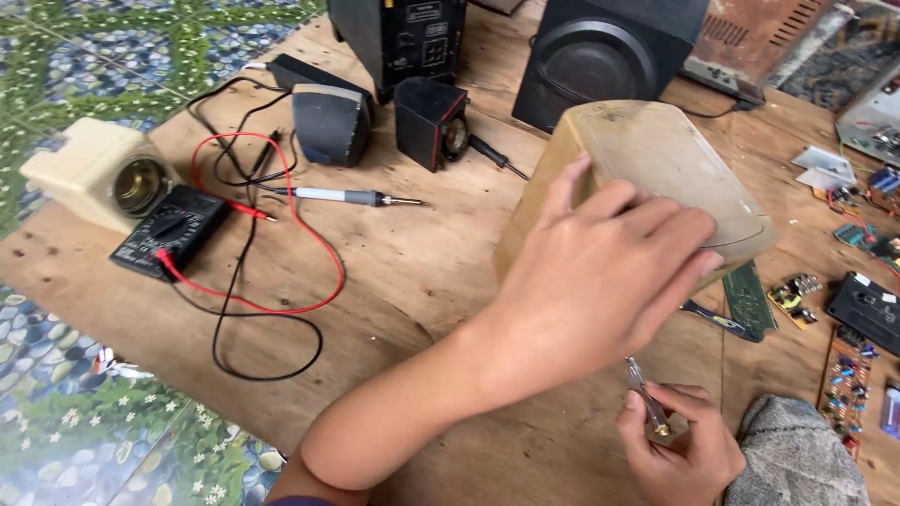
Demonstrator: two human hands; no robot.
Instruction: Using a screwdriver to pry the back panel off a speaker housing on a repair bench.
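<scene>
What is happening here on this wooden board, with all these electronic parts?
A person grips a beige speaker box with the left hand, holding it on the wooden board. The right hand holds a thin metal tool just below it. A multimeter with red and black leads and a soldering iron lie to the left.

A bare plywood counter (422, 272), scuffed and pale brown, carries everything. At its left edge lies a cream plastic speaker box (94, 173), just beside a black multimeter (169, 230) whose red and black test leads (281, 281) loop across the wood. Near them rests a white-handled soldering iron (347, 197). Toward the far side stand a small grey speaker (330, 124), a small black speaker with red trim (431, 122) and a large black speaker cabinet (600, 56). Green circuit boards (750, 300) lie at the right.
</scene>
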